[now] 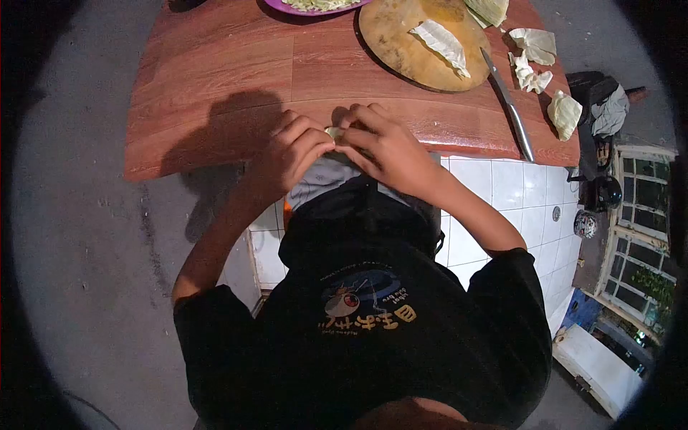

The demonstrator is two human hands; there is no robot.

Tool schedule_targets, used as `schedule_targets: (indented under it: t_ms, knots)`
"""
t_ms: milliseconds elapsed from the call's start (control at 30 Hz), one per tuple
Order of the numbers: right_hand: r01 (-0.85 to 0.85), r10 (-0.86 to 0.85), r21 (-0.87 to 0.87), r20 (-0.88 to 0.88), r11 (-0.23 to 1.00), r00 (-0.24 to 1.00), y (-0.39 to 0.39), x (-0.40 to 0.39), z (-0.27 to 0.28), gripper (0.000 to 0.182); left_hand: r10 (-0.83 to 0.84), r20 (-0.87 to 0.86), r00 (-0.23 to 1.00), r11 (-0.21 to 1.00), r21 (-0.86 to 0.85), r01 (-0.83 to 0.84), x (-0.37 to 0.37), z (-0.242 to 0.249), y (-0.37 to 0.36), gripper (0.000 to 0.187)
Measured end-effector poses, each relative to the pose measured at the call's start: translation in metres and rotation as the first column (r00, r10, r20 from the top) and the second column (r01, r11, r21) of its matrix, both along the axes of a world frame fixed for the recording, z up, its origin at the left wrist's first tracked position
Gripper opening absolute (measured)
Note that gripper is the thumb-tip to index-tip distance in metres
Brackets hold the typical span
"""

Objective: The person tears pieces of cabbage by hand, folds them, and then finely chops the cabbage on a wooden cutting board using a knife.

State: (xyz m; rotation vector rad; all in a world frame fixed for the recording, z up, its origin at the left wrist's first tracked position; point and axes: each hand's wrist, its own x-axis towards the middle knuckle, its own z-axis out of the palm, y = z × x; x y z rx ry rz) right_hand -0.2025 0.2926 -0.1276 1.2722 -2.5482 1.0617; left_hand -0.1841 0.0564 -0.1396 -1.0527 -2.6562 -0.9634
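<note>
My left hand (pixel 295 147) and my right hand (pixel 380 143) meet over the near edge of the table, fingers curled and closed. Between their fingertips shows a small piece of pale green cabbage leaf (pixel 333 132), mostly covered by the fingers. Beyond the right hand, a round wooden cutting board (pixel 394 50) carries a strip of cabbage leaf (pixel 443 47). A knife (pixel 510 107) lies beside the board, its handle toward the table's near edge.
Loose cabbage leaves (pixel 565 115) lie along the right side of the wooden table (pixel 215 72). A larger cabbage piece (pixel 489 10) sits at the far right of the board. A purple plate (pixel 315 12) of shredded cabbage stands at the far edge of view.
</note>
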Motion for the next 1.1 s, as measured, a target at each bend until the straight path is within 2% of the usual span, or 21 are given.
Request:
schedule_targets:
  t_ms: [33, 67, 133, 233, 300, 367, 433, 500, 567, 633, 667, 700, 733, 800, 867, 900, 933, 967, 1033, 1100]
  knots:
    - [0.005, -0.005, 0.001, 0.091, 1.0, 0.996, -0.001, -0.002, 0.002, 0.018, 0.046, 0.002, 0.999, 0.999, 0.011, -0.046, -0.002, -0.002, 0.0, 0.015]
    - [0.013, -0.012, -0.001, 0.085, 1.0, 0.996, -0.002, -0.002, 0.003, 0.018, 0.038, -0.005, 0.999, 0.999, 0.01, -0.038, 0.0, 0.0, 0.001, 0.015]
    - [0.012, -0.013, 0.013, 0.064, 1.0, 0.998, -0.002, -0.003, 0.005, 0.02, 0.157, 0.316, 0.935, 0.973, 0.11, -0.201, 0.005, 0.005, 0.003, 0.015]
    - [0.002, -0.002, 0.014, -0.021, 1.0, 1.0, -0.003, 0.0, 0.002, 0.022, 0.109, 0.329, 0.938, 0.971, 0.165, -0.17, 0.003, -0.008, -0.001, 0.019]
    - [0.025, -0.028, -0.024, -0.099, 0.999, 0.995, -0.006, 0.004, -0.007, 0.028, 0.128, 0.282, 0.951, 0.979, 0.115, -0.166, 0.004, -0.005, 0.004, 0.02]
    - [0.069, -0.053, 0.104, -0.156, 0.992, 0.986, -0.008, 0.009, -0.01, 0.033, 0.15, 0.23, 0.962, 0.984, 0.06, -0.168, 0.006, -0.005, 0.004, 0.022]
    - [0.071, -0.055, 0.075, -0.192, 0.995, 0.98, -0.008, 0.012, -0.011, 0.037, 0.201, 0.503, 0.84, 0.947, 0.119, -0.298, 0.004, -0.006, 0.002, 0.023]
    - [0.137, -0.099, 0.127, -0.264, 0.982, 0.959, -0.01, 0.015, -0.012, 0.037, 0.189, 0.436, 0.88, 0.968, 0.067, -0.241, -0.001, 0.006, 0.002, 0.022]
    - [0.15, -0.107, 0.104, -0.332, 0.983, 0.937, -0.009, 0.014, -0.012, 0.032, 0.17, 0.366, 0.915, 0.982, 0.014, -0.188, -0.018, 0.02, -0.001, 0.021]
    - [0.181, -0.125, 0.122, -0.364, 0.976, 0.923, -0.009, 0.013, -0.017, 0.027, 0.109, 0.471, 0.876, 0.99, -0.126, -0.055, -0.052, 0.04, -0.003, 0.021]
    - [0.209, -0.167, 0.085, -0.356, 0.974, 0.92, -0.007, 0.013, -0.015, 0.021, 0.103, 0.461, 0.881, 0.99, -0.131, -0.047, -0.057, 0.06, 0.009, 0.021]
    - [0.217, -0.175, 0.08, -0.364, 0.973, 0.915, -0.001, 0.012, -0.012, 0.021, -0.043, 0.016, 0.999, 0.986, -0.16, 0.045, -0.057, 0.083, 0.028, 0.028]
    - [0.246, -0.228, 0.026, -0.298, 0.969, 0.927, 0.008, 0.012, -0.009, 0.02, -0.2, -0.426, 0.883, 0.968, -0.223, 0.112, -0.061, 0.096, 0.04, 0.036]
    - [0.338, -0.342, -0.056, -0.142, 0.94, 0.929, 0.026, 0.012, 0.006, 0.017, -0.127, -0.041, 0.991, 0.992, 0.015, 0.127, -0.133, 0.072, 0.063, 0.03]
    - [0.46, -0.466, -0.083, -0.087, 0.884, 0.88, 0.053, 0.012, 0.024, 0.02, -0.168, 0.039, 0.985, 0.985, 0.045, 0.166, -0.169, 0.057, 0.101, 0.027]
    - [0.499, -0.514, -0.153, -0.077, 0.853, 0.854, 0.068, 0.008, 0.028, 0.022, -0.168, 0.034, 0.985, 0.985, 0.049, 0.167, -0.176, 0.043, 0.113, 0.027]
    - [0.535, -0.56, -0.223, -0.063, 0.815, 0.826, 0.083, 0.003, 0.032, 0.024, -0.2, -0.049, 0.979, 0.98, 0.003, 0.2, -0.182, 0.027, 0.123, 0.026]
    - [0.596, -0.604, -0.223, 0.04, 0.771, 0.796, 0.096, -0.003, 0.038, 0.025, -0.233, -0.13, 0.964, 0.972, -0.046, 0.229, -0.186, 0.016, 0.13, 0.026]
    - [0.679, -0.644, -0.242, 0.215, 0.693, 0.734, 0.116, -0.019, 0.047, 0.026, -0.21, -0.164, 0.964, 0.976, 0.023, 0.216, -0.179, 0.013, 0.131, 0.022]
    - [0.67, -0.66, -0.212, 0.127, 0.712, 0.741, 0.128, -0.046, 0.048, 0.025, -0.196, -0.143, 0.97, 0.981, -0.024, 0.195, -0.171, 0.013, 0.127, 0.02]
